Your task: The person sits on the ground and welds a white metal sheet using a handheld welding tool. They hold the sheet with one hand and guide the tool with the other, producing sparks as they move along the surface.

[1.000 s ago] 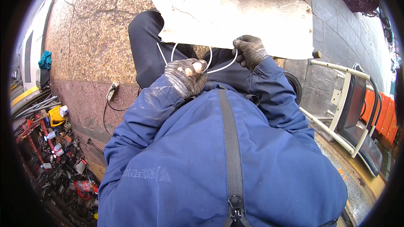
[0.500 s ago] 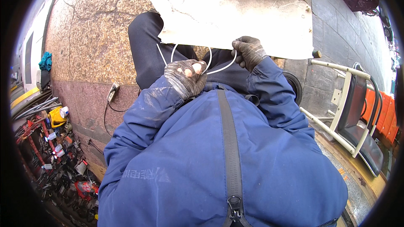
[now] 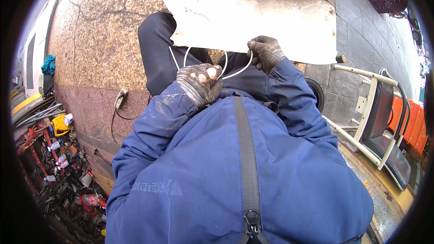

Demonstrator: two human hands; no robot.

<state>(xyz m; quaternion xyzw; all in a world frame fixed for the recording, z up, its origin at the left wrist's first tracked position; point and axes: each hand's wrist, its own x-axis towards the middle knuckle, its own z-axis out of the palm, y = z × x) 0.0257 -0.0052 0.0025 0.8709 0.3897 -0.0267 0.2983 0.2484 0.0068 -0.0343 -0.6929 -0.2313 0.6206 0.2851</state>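
The left hand (image 3: 198,82) has its grip closed around white cord (image 3: 243,69) above the dark trousers (image 3: 156,47), while the right hand (image 3: 266,54) pinches a curved length in a narrow grip by the pale panel's (image 3: 253,18) near edge.

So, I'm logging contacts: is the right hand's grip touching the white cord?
Touching. The head view shows the white cord curving up into the right hand's grip, pinched between thumb and fingers.

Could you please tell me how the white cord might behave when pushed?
The white cord is probably springy, not limp: it holds a smooth arc between the left hand and the right hand. It is likely light, being so thin.
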